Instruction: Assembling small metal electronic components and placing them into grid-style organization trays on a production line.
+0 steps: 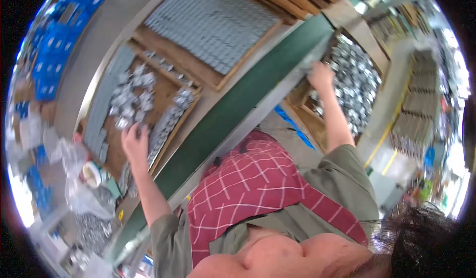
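My left hand (pixel 135 141) rests in a shallow wooden tray (pixel 196 92), its fingers curled over small silver metal parts (pixel 130 99) that lie in loose clusters. Some of the parts stand in neat grey rows along the tray's edges. My right hand (pixel 321 75) reaches far out to a wooden box (pixel 297 95) heaped with shiny metal parts (pixel 354 82). It sits at the near edge of the heap, fingers bent; whether it grips anything is hidden. A long green strip (pixel 238 104) runs between the two hands.
A second wooden tray (pixel 213 20) is filled with tidy rows of grey parts. Blue boxes (pixel 54 45) stack at the far left. Clear plastic bags (pixel 74 179) and a tape roll (pixel 91 174) lie near my left forearm. Stacked trays (pixel 421 104) stand at the right.
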The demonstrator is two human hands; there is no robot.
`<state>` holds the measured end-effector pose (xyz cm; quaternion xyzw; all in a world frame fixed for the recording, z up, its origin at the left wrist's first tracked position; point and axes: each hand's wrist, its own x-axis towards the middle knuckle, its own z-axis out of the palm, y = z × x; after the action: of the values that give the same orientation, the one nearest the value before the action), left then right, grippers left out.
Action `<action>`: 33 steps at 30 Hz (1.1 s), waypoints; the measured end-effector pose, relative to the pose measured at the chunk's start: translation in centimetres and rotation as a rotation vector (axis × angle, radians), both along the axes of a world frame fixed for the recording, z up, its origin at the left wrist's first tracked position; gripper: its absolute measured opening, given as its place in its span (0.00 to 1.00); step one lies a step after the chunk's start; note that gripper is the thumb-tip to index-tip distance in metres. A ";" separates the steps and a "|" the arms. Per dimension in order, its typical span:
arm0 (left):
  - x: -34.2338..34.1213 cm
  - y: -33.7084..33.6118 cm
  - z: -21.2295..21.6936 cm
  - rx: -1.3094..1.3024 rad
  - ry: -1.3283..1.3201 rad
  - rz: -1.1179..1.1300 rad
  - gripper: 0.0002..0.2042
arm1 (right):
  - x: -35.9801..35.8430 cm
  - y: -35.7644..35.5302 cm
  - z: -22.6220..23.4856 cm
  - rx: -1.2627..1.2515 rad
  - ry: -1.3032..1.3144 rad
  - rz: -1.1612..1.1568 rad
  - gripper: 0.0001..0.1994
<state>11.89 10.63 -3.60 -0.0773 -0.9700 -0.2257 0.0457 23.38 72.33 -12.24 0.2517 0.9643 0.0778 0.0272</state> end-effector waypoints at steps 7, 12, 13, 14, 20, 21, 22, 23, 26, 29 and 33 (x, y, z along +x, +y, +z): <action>0.3 -1.8 -0.3 0.246 0.156 0.152 0.09 | 0.0 2.3 -2.2 -0.054 -0.145 0.076 0.13; 0.8 -3.8 0.8 0.287 0.006 0.218 0.09 | -0.7 -1.1 2.5 -0.045 0.053 0.137 0.19; 0.6 -3.9 0.8 0.215 -0.031 0.157 0.11 | -1.3 -2.4 3.9 -0.081 0.124 0.195 0.18; 0.4 -4.0 0.7 0.146 -0.069 0.096 0.13 | -1.9 -3.8 4.9 -0.117 0.195 0.254 0.17; -2.3 -4.8 1.5 -0.113 -0.069 -0.084 0.17 | -10.3 -23.1 9.0 -0.850 0.391 0.694 0.18; -2.1 -4.7 1.9 -0.147 -0.034 -0.134 0.17 | -12.0 -26.4 10.1 -0.830 0.408 0.841 0.18; -1.7 -5.0 2.0 -0.145 -0.031 -0.130 0.17 | -13.7 -29.5 10.9 -0.811 0.425 0.987 0.18; -1.2 -5.3 2.1 -0.115 0.017 -0.137 0.16 | -15.4 -32.3 11.9 -0.840 0.427 1.114 0.17; -0.8 -5.4 2.0 -0.004 0.103 -0.159 0.12 | -19.5 -38.2 12.0 -0.862 0.348 1.371 0.13; -0.9 -4.8 2.3 0.125 0.130 -0.221 0.05 | -22.9 -41.0 8.2 -0.672 0.124 1.551 0.10; -1.1 -5.6 1.4 0.241 0.035 -0.162 0.06 | -24.7 -41.5 8.1 -0.555 0.162 1.671 0.08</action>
<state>10.83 5.00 -2.18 -0.1534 -0.9255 -0.3421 0.0533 -1.29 30.79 -4.12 -0.5464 0.8160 -0.1828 -0.0469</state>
